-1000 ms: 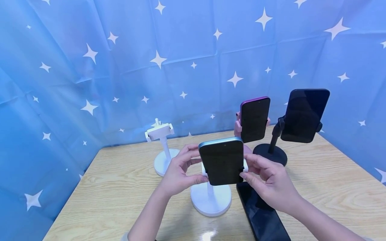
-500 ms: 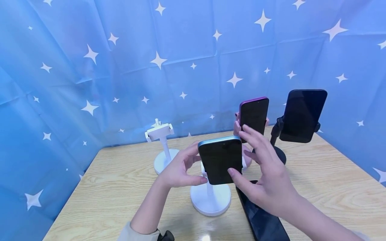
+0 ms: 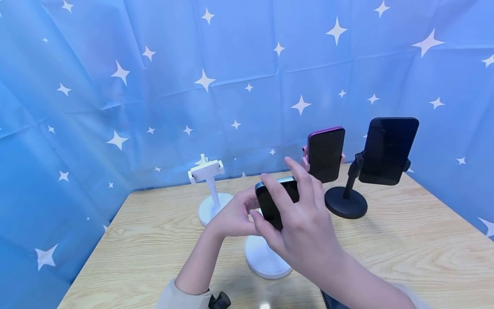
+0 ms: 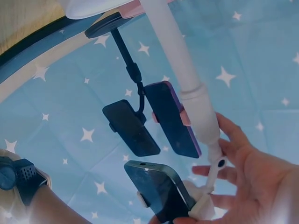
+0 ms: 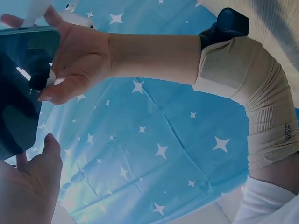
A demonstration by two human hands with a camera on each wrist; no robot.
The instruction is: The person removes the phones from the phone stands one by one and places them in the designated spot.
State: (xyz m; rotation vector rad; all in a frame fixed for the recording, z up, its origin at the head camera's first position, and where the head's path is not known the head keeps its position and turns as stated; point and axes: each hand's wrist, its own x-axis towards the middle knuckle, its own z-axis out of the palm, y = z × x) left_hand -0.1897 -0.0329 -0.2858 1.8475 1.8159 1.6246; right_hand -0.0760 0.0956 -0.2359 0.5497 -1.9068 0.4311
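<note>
A phone with a light blue edge (image 3: 267, 206) sits in the clamp of a white phone stand (image 3: 266, 261). My left hand (image 3: 234, 216) holds the clamp on the left side; the left wrist view shows its fingers (image 4: 230, 133) around the stand's head. In front of the screen, my right hand (image 3: 305, 223) has its fingers spread and partly covers the phone and the stand. Seen from the right wrist, the right thumb (image 5: 51, 145) is apart from the phone (image 5: 21, 116). Whether the other right fingers touch its edge is hard to tell.
Behind on the left stands another white phone stand (image 3: 208, 172) with no phone. A pink-edged phone (image 3: 326, 156) in a pink holder and a black phone (image 3: 389, 150) on a black stand (image 3: 346, 202) are at the right. A dark phone (image 3: 332, 302) shows at the bottom edge.
My right hand let go of the clamp's right side and moved left across the phone's front. The left hand stays at the clamp.
</note>
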